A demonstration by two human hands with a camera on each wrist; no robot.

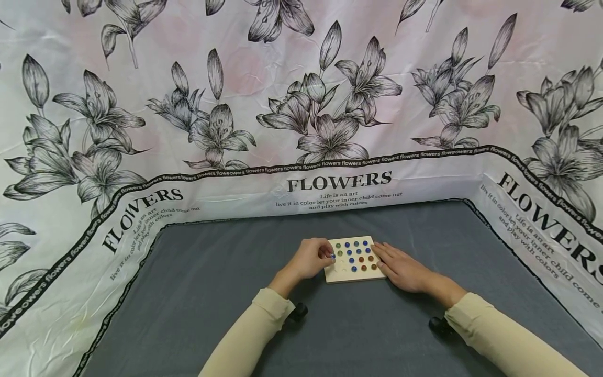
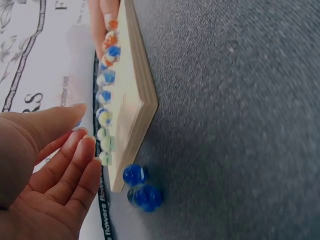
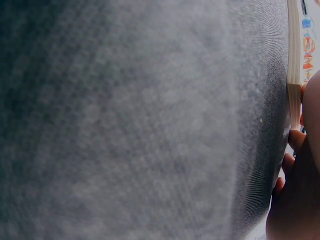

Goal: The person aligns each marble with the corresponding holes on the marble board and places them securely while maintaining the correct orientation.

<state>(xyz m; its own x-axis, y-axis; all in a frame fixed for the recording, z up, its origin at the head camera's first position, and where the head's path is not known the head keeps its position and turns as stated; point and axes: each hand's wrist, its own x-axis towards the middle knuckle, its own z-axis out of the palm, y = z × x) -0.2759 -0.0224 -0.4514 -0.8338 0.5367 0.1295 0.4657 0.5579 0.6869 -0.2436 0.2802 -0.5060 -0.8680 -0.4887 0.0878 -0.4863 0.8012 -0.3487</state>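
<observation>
The left hand (image 1: 311,257) pinches a blue marble (image 1: 333,256) by the wooden board's (image 1: 332,276) left edge; the right hand (image 1: 406,268), straight-fingered, touches its right, probably steadying it.

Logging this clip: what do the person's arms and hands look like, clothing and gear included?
Both the left sleeve and the right sleeve are long, plain and pale cream, ending around the wrists. A small black device sits below the left cuff and another below the right cuff. The left hand and right hand wear no gloves. No cables show.
</observation>
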